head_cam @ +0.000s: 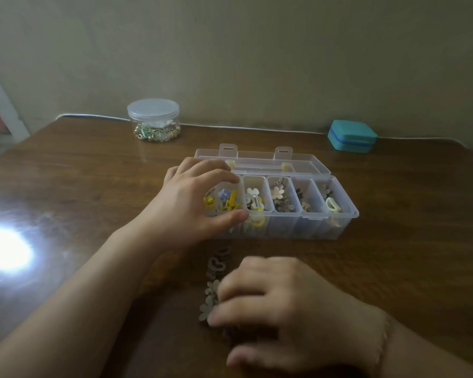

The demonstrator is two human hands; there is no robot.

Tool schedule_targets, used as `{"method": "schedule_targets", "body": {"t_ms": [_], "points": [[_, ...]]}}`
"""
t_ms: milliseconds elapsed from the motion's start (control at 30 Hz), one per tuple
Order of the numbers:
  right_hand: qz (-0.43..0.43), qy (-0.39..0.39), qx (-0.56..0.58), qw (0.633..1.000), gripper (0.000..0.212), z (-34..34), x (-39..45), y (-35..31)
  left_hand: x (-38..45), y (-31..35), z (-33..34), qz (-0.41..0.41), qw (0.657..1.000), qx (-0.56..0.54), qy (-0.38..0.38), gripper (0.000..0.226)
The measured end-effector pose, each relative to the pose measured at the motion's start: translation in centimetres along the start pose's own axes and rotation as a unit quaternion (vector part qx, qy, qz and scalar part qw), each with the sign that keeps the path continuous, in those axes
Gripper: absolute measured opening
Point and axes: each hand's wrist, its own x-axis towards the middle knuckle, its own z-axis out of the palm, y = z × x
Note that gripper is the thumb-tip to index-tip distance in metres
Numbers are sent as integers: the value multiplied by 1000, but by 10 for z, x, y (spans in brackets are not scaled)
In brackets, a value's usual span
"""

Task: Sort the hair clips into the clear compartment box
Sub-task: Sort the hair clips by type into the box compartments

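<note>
The clear compartment box (pixel 336 227) lies open on the brown table, its lid (pixel 306 165) folded back. Its compartments hold yellow, blue, cream and brown hair clips. My left hand (pixel 191 203) grips the box's left end, thumb on the front wall and fingers over the leftmost compartment. In front of the box lies a row of loose clips: brown butterfly clips (pixel 216 264) and beige flower clips (pixel 212 291). My right hand (pixel 281 309) rests curled over the near end of this row, fingertips touching the flower clips. Whether it holds one is hidden.
A round clear jar (pixel 153 121) of small trinkets stands at the back left. A teal case (pixel 351 136) sits at the back right by the wall. A bright glare spot (pixel 3 249) lies on the table's left side.
</note>
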Motion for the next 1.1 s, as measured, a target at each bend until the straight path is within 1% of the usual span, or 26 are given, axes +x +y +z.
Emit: {"method": "schedule_targets", "body": {"t_ms": [67, 133, 167, 233, 300, 367, 400, 433, 500, 533, 567, 633, 667, 700, 733, 767, 800, 867, 900, 967, 1000, 1067, 1100], "points": [[-23, -14, -16, 1000, 24, 5, -1, 1, 0, -1, 0, 1, 1000, 0, -5, 66], [-14, 19, -1, 1000, 20, 1, -2, 3, 0, -1, -1, 0, 1000, -2, -5, 66], [10, 56, 24, 998, 19, -5, -4, 6, 0, -1, -1, 0, 1000, -3, -5, 66], [84, 167, 67, 980, 23, -21, -14, 15, 1, -1, 0, 1, 1000, -3, -6, 66], [170, 285, 30, 943, 27, -36, -26, 26, 1, -1, 0, 5, 1000, -3, -6, 65], [259, 366, -17, 894, 28, -46, -37, 37, 1, -2, 0, 6, 1000, -6, -4, 65], [300, 387, -30, 872, 28, -50, -41, 42, 1, -2, 0, 7, 1000, -7, -4, 64], [342, 381, -40, 858, 30, -52, -44, 47, 1, -2, 0, 8, 1000, -8, -5, 64], [414, 316, -66, 851, 37, -54, -49, 58, 0, -2, 0, 10, 1000, -9, -7, 64], [425, 305, -77, 849, 37, -55, -50, 60, 1, -2, 0, 10, 1000, -9, -6, 64], [419, 325, -80, 844, 34, -55, -51, 62, 1, -2, 0, 9, 1000, -7, -5, 64], [380, 406, -92, 826, 23, -56, -52, 59, 1, -2, 0, 7, 1000, -6, -6, 65], [355, 433, -107, 822, 18, -55, -50, 55, 1, -2, 0, 6, 1000, -6, -6, 65], [326, 442, -116, 827, 15, -51, -47, 51, 1, -2, 0, 4, 1000, -7, -7, 66], [291, 433, -112, 846, 12, -46, -43, 46, 1, -2, 0, 4, 1000, -8, -7, 65], [255, 407, -96, 872, 12, -40, -38, 40, 1, -2, 1, 6, 1000, -7, -5, 65], [223, 365, -67, 902, 13, -34, -31, 34, 1, -3, 1, 7, 1000, -5, -3, 64], [173, 242, -3, 955, 23, -21, -18, 23, 0, -3, 2, 9, 1000, -3, 4, 63], [153, 177, 7, 972, 30, -15, -13, 20, 0, -3, 2, 10, 1000, -2, 9, 63], [111, 73, -27, 991, 41, -7, -5, 15, 0, -2, 3, 9, 1000, -3, 17, 62], [84, 38, -59, 994, 44, -3, -3, 14, 0, -2, 4, 9, 1000, -3, 19, 62], [37, -6, -116, 993, 44, 3, 0, 13, 0, -2, 4, 10, 1000, -1, 20, 62], [23, -12, -134, 991, 43, 6, 0, 13, 0, -2, 3, 10, 1000, -1, 18, 62]]}}
